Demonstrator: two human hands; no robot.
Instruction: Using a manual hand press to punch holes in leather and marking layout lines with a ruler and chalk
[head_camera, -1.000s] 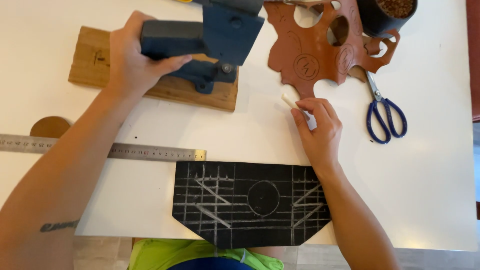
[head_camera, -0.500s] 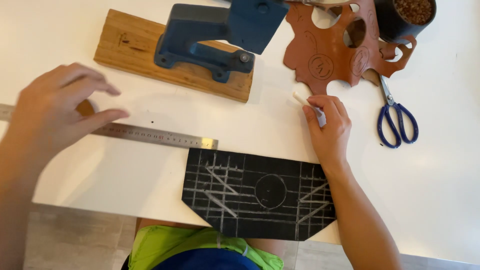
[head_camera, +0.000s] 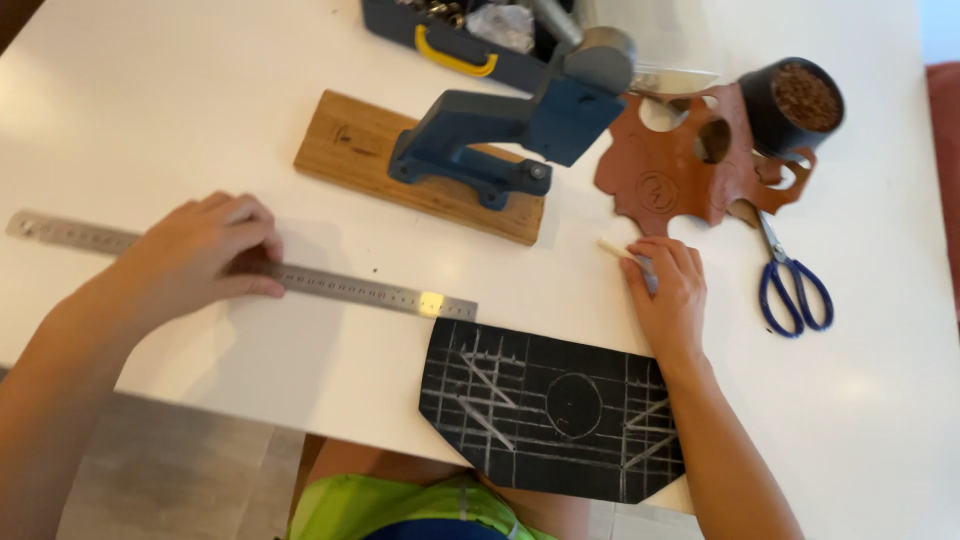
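My left hand (head_camera: 200, 252) lies flat on a long steel ruler (head_camera: 370, 292) that stretches across the white table, fingers pressing its left part. A thin pale stick (head_camera: 612, 248) pokes out of my right hand (head_camera: 668, 290), which is closed around it just above a black sheet (head_camera: 555, 410) marked with white lines and a circle. Behind both hands stands a blue hand press (head_camera: 510, 130) bolted to a wooden board (head_camera: 350, 150).
A cut brown leather piece (head_camera: 660, 180) lies at the back right, with a dark round cup (head_camera: 790, 105) on it. Blue-handled scissors (head_camera: 790, 285) rest to the right. A dark toolbox (head_camera: 450, 40) sits at the far edge. The table's front edge (head_camera: 250, 410) is close.
My left hand let go of the blue press and came down onto the steel ruler. My right hand has stayed near the black sheet with the stick.
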